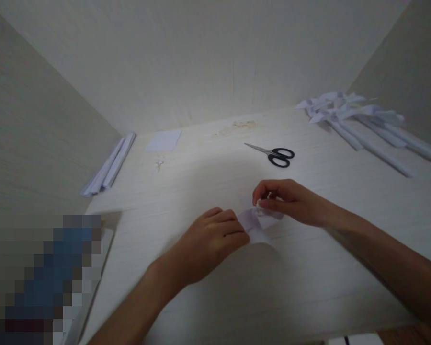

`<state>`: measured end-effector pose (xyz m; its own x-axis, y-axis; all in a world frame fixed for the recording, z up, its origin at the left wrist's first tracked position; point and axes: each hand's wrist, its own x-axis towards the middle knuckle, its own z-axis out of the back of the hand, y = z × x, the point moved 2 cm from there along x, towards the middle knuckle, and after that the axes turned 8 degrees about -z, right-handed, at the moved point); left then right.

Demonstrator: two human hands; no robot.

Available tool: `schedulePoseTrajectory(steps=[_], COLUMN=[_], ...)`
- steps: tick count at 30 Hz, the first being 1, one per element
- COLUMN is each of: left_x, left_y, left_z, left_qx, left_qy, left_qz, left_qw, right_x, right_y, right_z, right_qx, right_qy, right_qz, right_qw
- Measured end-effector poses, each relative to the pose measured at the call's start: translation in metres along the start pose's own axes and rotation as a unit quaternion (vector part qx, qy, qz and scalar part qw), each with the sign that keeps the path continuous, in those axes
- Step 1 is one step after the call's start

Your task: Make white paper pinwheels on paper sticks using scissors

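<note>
Forearms are entering from the bottom edge and converging on a small white paper piece (pixel 255 223) lying on the table (pixel 201 191) at mid-frame. Left hand (pixel 210 239) is resting knuckles-up with fingers curled, pressing down the near-left part of the paper; how much it grips, as opposed to merely pinning, cannot be told. Right hand (pixel 287 201) is closing thumb and fingertips in a narrow pinch on the paper's far-right corner, where a tiny whitish bit is showing between the fingertips. Paper is thus lying between the two hands, touching both, with its long axis running from near-left to far-right; the right hand's fingertips are sitting on it, while the left hand is covering its nearer end. Scissors (pixel 275 154) are lying closed beyond the right hand, well apart from it, handles to the right. Finished paper pinwheels on rolled sticks (pixel 359 122) are lying at far right. Rolled paper sticks (pixel 109 165) are lying along the left wall, with a paper square (pixel 163 140) and a small pin-like item (pixel 159 165) near them.
</note>
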<state>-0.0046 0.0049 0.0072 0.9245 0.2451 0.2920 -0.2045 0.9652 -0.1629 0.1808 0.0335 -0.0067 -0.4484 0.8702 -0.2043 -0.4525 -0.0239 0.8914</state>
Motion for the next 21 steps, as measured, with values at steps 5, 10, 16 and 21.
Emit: schedulePoseTrajectory(steps=[5,10,16,21], left_x=[0.005,0.007,0.005,0.004], left_y=[0.004,0.008,0.012,0.014], left_z=[-0.001,-0.001,-0.006,-0.007], left_qx=[-0.143,-0.291,-0.418,-0.347], left_qy=[-0.104,-0.140,-0.171,-0.165], left_qz=[0.121,0.235,0.384,0.399], left_qw=[0.977,0.917,0.805,0.833], right_x=[-0.002,-0.002,-0.002,-0.001], right_y=[0.003,0.005,0.004,0.002], right_z=[-0.003,-0.005,-0.005,-0.007], right_qx=[-0.025,-0.035,-0.018,0.003], right_qy=[-0.006,-0.024,-0.046,-0.068], right_qz=[0.020,0.034,0.042,0.044], right_qw=[0.999,0.999,0.998,0.997])
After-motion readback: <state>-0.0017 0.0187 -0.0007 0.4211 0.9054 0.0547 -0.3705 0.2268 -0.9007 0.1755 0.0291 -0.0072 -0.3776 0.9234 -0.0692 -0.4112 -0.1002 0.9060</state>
